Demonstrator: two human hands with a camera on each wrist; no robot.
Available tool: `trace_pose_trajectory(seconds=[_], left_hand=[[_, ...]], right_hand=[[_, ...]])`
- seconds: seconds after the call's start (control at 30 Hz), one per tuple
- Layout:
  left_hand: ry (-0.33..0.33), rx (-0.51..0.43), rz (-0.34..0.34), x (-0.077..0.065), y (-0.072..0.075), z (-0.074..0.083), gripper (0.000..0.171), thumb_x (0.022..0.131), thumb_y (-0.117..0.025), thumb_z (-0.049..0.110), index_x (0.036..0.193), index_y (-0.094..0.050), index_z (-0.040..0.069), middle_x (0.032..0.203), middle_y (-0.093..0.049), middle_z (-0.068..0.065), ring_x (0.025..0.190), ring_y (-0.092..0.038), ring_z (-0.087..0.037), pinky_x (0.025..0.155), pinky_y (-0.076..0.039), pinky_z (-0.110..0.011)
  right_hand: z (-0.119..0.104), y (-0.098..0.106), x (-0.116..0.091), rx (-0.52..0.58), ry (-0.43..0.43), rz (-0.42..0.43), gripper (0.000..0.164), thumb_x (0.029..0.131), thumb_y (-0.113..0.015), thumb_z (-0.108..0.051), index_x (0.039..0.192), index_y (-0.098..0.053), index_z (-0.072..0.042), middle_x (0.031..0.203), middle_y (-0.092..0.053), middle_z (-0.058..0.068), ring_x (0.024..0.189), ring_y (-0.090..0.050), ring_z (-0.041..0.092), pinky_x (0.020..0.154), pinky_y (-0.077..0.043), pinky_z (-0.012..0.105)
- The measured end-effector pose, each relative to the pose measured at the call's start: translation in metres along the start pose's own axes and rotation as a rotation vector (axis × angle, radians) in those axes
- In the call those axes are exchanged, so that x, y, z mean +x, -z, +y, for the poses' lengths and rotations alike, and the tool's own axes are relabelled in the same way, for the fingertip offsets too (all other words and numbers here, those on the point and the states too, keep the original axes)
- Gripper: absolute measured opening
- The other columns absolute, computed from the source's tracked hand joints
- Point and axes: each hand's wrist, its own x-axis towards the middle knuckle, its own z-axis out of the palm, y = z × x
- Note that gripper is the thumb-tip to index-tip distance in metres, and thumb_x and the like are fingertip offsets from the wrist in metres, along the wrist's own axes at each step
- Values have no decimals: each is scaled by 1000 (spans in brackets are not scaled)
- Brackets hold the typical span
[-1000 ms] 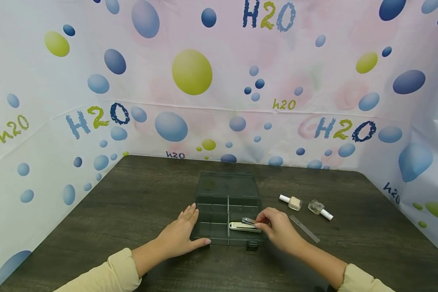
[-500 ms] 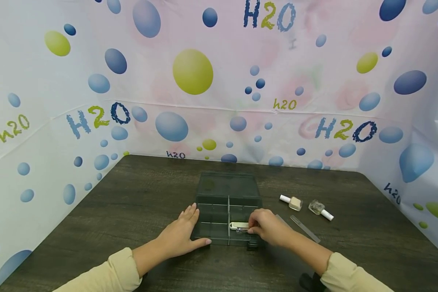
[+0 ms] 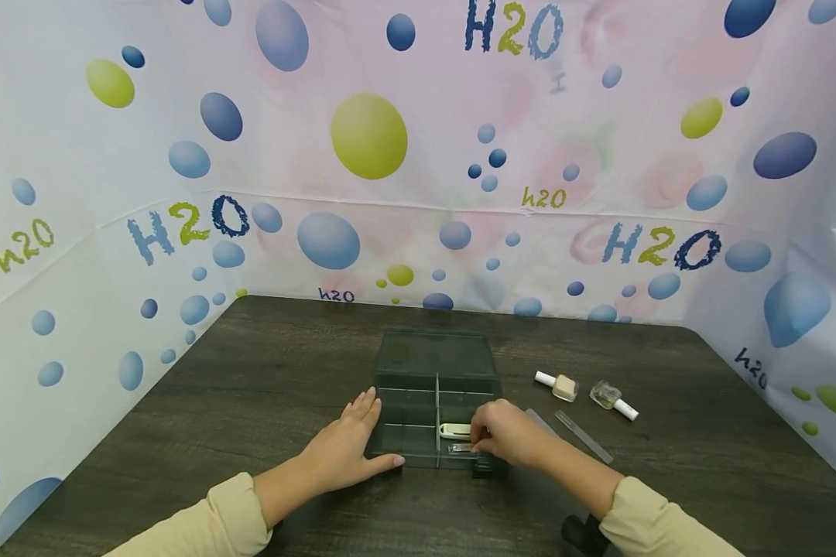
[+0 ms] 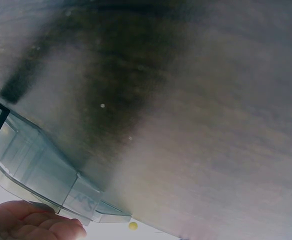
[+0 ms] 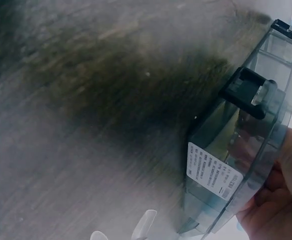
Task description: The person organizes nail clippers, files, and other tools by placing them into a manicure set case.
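A dark see-through divided box (image 3: 409, 442) stands on the table with its lid back. My left hand (image 3: 348, 445) rests along its left side, fingers straight and thumb at the front edge; the left wrist view shows those fingers (image 4: 41, 225) against the clear wall. My right hand (image 3: 512, 433) reaches into the front right compartment and pinches the end of a small silver nail clipper (image 3: 460, 448). Behind the clipper lies a cream-coloured long slim tool (image 3: 454, 431), its right end hidden by the hand. Through the box wall, the right wrist view shows part of my right hand (image 5: 281, 200).
Right of the box lie two nail polish bottles with white caps, one beige (image 3: 564, 388) and one clear (image 3: 606, 395). Closer in are two thin clear strips, one (image 3: 584, 436) fully visible, the other (image 3: 541, 422) partly behind my hand. A black latch (image 3: 483, 466) juts from the box front.
My right hand has brought the nail clipper from over the cream tool to the front of it, lower in the compartment. The left hand has stayed in place.
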Motion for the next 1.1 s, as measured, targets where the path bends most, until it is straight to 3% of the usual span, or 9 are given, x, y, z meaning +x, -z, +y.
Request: trace_pose_trajectory(seconds=[0.13,0.23,0.33,0.5,0.8,0.9,1.1], left_hand=[[4,-5,2,0,0,0,88,82,-63,52,138,-36,-10,149,-25,-26,139,-26,-37,109,-31,-49],[4,-9,0,0,0,1,88,82,-63,53,138,-36,-10,149,-25,-26,139,-26,-37,109,-31,-49],[2,-5,-1,0,0,0,88,82,-62,53,138,-36,-9,149,-25,-26,139,-26,-37,109,-31,-50],[10,-7,-2,1,-1,0,88,82,-62,54,139,-35,-8,150,-24,-25,139,-25,-37,109,-31,-50],[20,-19,-7,1,1,0,89,82,-63,54,139,-34,-9,150,-24,-25,139,-26,-37,110,-30,-49],[19,-18,-5,1,1,0,89,82,-62,53,139,-34,-9,150,-24,-25,139,-25,-37,111,-29,-49],[19,-14,-8,1,0,-1,89,82,-62,54,139,-34,-9,150,-23,-25,139,-25,-37,111,-29,-49]], right_hand=[[5,-2,-1,49,29,40,6,76,-73,-6,72,-70,-8,73,-65,-1,64,-56,2,53,-46,15],[15,-6,-4,97,95,130,7,80,-71,-12,75,-70,-8,73,-64,-3,63,-53,-2,52,-45,14],[17,-4,-8,111,88,224,7,81,-70,-14,77,-70,-8,75,-64,-3,64,-54,-1,54,-46,15],[15,6,-14,59,-29,364,5,77,-73,-11,81,-70,-8,79,-65,-1,68,-56,4,59,-48,20],[37,22,-28,-8,-195,544,27,76,-74,-9,101,-68,-4,101,-68,11,86,-64,27,71,-55,40],[49,27,-33,3,-261,573,33,76,-74,-8,107,-66,0,105,-66,18,90,-63,34,73,-53,47],[77,30,-45,8,-394,546,39,80,-71,-10,115,-61,4,115,-62,25,101,-60,43,81,-51,53]])
